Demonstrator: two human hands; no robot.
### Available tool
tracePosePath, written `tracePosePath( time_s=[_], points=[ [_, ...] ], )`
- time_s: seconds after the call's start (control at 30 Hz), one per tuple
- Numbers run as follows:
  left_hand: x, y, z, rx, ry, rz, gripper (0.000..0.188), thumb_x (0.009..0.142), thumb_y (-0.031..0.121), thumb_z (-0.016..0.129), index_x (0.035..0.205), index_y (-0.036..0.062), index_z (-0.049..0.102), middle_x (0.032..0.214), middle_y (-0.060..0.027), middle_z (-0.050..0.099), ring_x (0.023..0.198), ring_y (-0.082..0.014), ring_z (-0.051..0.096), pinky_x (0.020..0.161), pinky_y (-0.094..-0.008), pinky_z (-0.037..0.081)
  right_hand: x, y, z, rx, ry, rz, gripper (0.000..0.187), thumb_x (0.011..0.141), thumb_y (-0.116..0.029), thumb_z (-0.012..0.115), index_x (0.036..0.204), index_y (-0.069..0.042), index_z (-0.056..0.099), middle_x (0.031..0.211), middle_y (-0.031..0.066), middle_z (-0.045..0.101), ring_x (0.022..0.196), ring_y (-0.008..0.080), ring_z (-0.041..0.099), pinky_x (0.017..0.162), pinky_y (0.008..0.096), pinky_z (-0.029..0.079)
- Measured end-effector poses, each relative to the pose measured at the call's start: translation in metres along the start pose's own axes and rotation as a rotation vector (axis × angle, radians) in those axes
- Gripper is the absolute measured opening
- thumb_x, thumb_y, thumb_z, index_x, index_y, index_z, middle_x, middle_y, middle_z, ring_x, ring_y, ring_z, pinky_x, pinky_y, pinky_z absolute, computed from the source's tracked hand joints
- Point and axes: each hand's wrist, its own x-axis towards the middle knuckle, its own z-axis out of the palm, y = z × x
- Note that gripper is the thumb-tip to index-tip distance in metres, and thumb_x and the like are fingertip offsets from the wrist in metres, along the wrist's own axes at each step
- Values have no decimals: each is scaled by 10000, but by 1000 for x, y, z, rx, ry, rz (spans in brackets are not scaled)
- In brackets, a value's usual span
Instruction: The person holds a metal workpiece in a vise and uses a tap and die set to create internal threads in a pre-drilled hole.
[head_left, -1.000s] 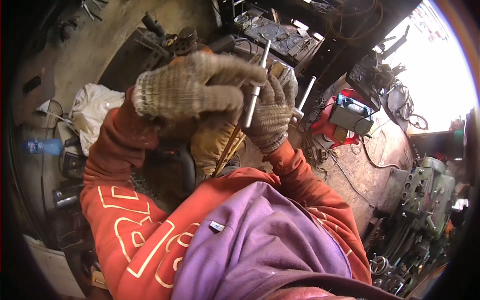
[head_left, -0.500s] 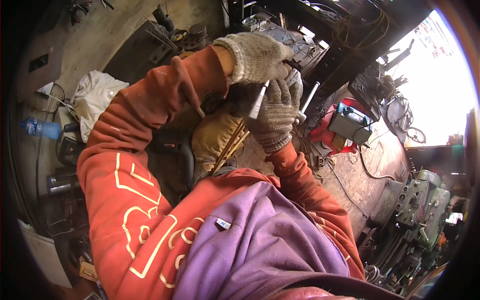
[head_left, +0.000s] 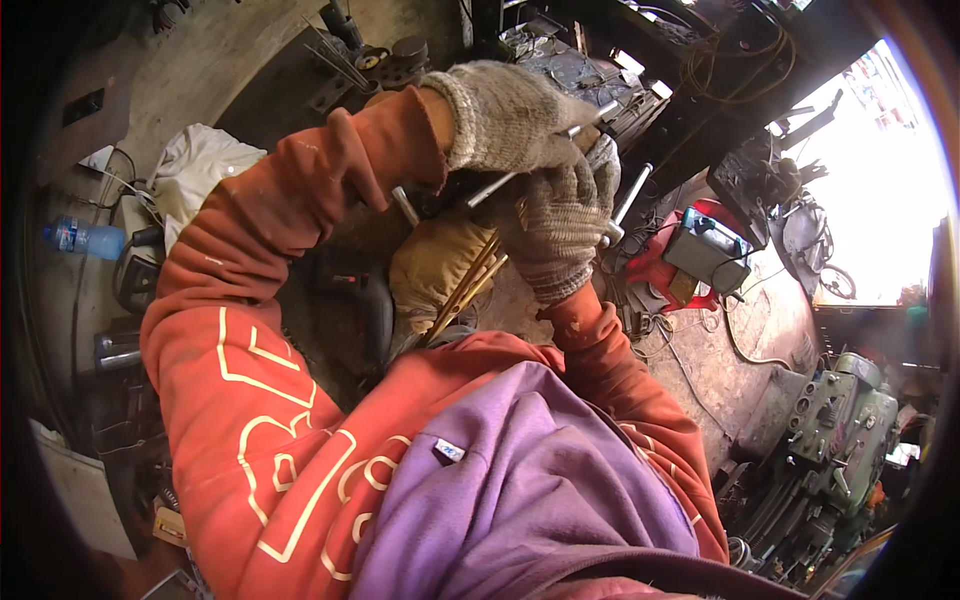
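Note:
My left hand (head_left: 515,118), in a knitted grey glove, closes round a slim metal rod (head_left: 492,190); the rod shows on both sides of its fingers. Just below and touching it is my gloved right hand (head_left: 560,225), fingers curled with the palm hidden, so what it grips cannot be made out. Beside the right hand's outer edge a shiny metal bar (head_left: 632,195) slants upward from a rounded fitting (head_left: 611,235). Another short metal bar end (head_left: 405,206) shows below my left wrist. Several thin yellowish rods (head_left: 468,285) lean against a tan cloth-covered shape (head_left: 430,265) under the hands.
A cluttered dark bench (head_left: 570,60) stands beyond my hands. To the right are a grey box-shaped device (head_left: 708,250) on something red, cables on the floor and a green machine (head_left: 845,420). On the left are white cloth (head_left: 200,170) and a plastic bottle (head_left: 88,238).
The rod in my left hand has swung from steep, pointing toward me, to lying slantwise across the fingers. My right hand has shifted slightly, and the whole view has tilted a little.

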Motion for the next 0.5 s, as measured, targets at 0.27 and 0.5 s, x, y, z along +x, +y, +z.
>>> tracePosePath(
  time_s=[0.27, 0.5],
  points=[
    [11, -4, 1, 411, 222, 278, 372, 861, 187, 729, 1229, 141, 755, 1215, -78, 735, 1171, -317, 687, 1006, -417, 549, 17, -9, -11, -27, 27, -10, 388, 770, -262, 821, 1079, -62, 697, 1102, 175, 669, 1091, 407, 646, 979, 611, 480],
    [-1, -6, -3, 16, -94, -63, 375, 924, 252, 704, 1252, 73, 730, 1084, -192, 761, 1023, -400, 724, 925, -468, 566, 6, -11, -9, -24, -8, 7, 406, 793, -314, 832, 1113, -87, 730, 1165, 178, 680, 1111, 422, 654, 1027, 634, 461]
  ],
)
